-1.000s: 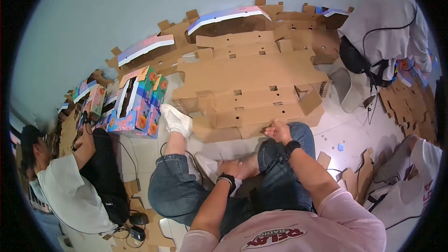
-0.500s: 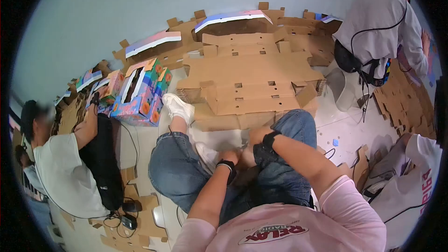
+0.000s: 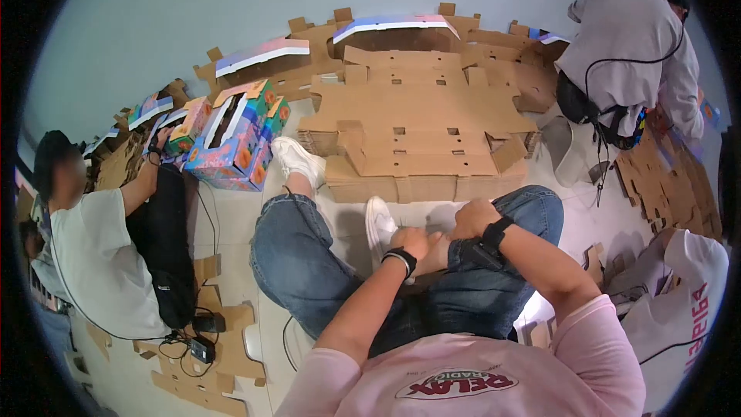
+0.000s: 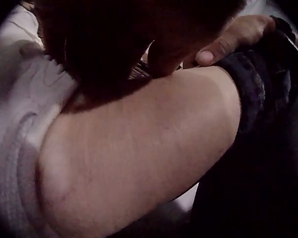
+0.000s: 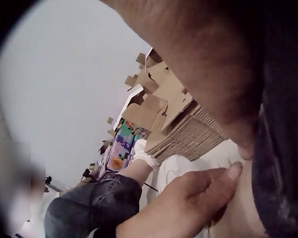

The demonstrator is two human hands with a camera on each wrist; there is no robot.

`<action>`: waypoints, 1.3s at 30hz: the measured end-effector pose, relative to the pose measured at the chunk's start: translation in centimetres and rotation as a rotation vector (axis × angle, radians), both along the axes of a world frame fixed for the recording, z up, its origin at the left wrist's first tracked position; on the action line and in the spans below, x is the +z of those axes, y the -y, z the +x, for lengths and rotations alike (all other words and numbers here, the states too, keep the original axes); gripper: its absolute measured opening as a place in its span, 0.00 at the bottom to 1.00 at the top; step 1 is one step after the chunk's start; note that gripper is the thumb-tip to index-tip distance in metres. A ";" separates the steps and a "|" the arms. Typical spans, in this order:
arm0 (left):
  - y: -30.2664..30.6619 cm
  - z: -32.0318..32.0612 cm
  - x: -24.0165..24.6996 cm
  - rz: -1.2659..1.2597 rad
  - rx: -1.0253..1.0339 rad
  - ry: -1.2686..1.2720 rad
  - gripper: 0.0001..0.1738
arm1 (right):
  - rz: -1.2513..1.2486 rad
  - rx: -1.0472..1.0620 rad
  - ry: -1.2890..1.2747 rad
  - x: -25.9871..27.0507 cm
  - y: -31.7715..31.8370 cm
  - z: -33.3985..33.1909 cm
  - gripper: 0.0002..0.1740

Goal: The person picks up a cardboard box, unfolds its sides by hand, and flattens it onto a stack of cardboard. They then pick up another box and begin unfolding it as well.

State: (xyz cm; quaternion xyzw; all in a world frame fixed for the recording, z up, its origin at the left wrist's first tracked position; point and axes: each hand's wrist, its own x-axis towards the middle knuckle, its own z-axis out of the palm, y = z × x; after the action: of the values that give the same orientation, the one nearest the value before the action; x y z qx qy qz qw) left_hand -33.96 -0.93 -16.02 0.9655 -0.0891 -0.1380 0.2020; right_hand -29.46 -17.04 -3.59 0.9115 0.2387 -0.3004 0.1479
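Note:
The wearer sits with the right leg folded. In the head view my left hand (image 3: 417,243) grips the bare lower leg (image 4: 139,148) above a white shoe (image 3: 379,225). Its fingers curl over the shin in the left wrist view, largely in shadow. Close beside it, my right hand (image 3: 475,220) holds the same shin by the rolled jeans cuff (image 4: 246,89), its thumb lying on the skin. The right wrist view shows the left hand's thumb pressed to the leg; the far fingers are hidden. Beyond the feet lies a stack of flattened cardboard boxes (image 3: 417,104).
Printed fruit boxes (image 3: 231,143) stand left of the stack. More cardboard (image 3: 262,62) leans along the wall. One person (image 3: 108,247) sits at left, another in grey (image 3: 621,38) bends at right, and a third (image 3: 679,293) is at lower right. Cables (image 3: 181,351) lie on the floor.
My right hand has come down from above the knee, where its palm was turned up, to the shin. The folded leg and its shoe have shifted forward and right, my left hand with them.

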 end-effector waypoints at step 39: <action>-22.2 12.3 7.4 0.209 -0.017 -0.363 0.29 | 0.487 0.097 -0.246 1.1 15.1 2.5 0.17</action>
State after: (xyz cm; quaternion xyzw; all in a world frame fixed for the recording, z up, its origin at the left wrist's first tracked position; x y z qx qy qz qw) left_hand -21.63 21.27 -8.62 0.9397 -0.0443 -0.3200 0.1122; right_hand -26.98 -32.16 -2.46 0.8645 0.3633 -0.3351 -0.0917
